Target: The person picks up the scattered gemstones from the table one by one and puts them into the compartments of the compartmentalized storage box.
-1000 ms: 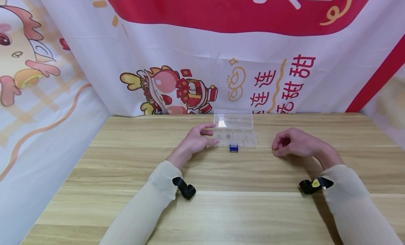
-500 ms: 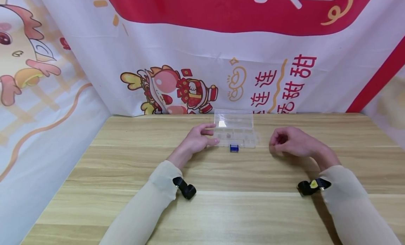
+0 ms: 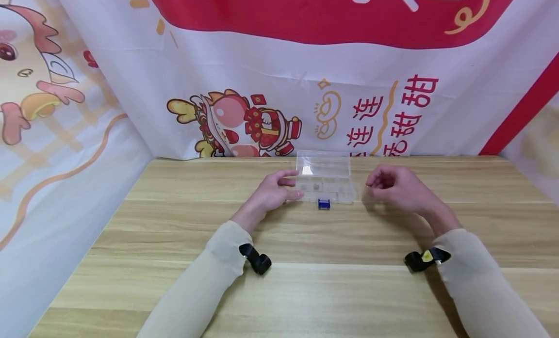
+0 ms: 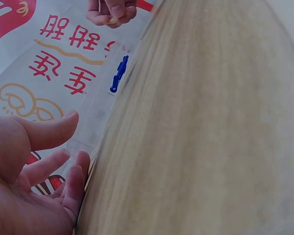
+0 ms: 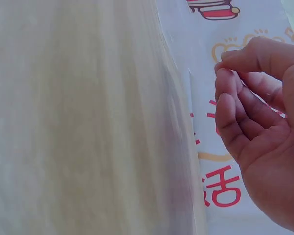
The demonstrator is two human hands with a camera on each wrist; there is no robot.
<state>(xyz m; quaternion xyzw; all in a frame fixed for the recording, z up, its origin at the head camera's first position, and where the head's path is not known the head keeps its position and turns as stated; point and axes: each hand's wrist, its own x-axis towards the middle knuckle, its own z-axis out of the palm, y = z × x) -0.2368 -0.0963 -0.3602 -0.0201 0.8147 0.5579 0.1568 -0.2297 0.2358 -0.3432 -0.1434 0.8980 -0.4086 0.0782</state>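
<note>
A clear plastic compartment box [image 3: 334, 184] lies on the table with its transparent lid [image 3: 325, 165] raised at the back. Its blue latch [image 3: 324, 204] hangs at the front edge. Around the box's left end, my left hand [image 3: 270, 193] holds it between thumb and fingers. My right hand [image 3: 399, 187] hovers just right of the box, thumb and index fingertips pinched together. In the left wrist view a tiny pale piece [image 4: 112, 20] shows at those fingertips; its kind is too small to tell. A few small, indistinct bits [image 3: 316, 186] sit in the compartments.
The wooden table [image 3: 279, 289] stretches toward me and to both sides. Right behind the box, a printed white and red cloth [image 3: 244, 66] hangs along the table's back edge. Another cloth [image 3: 100, 183] borders the left side.
My right hand has moved left and a little away from me, closer to the box, with its fingertips still pinched. The left hand and the box stay in place.
</note>
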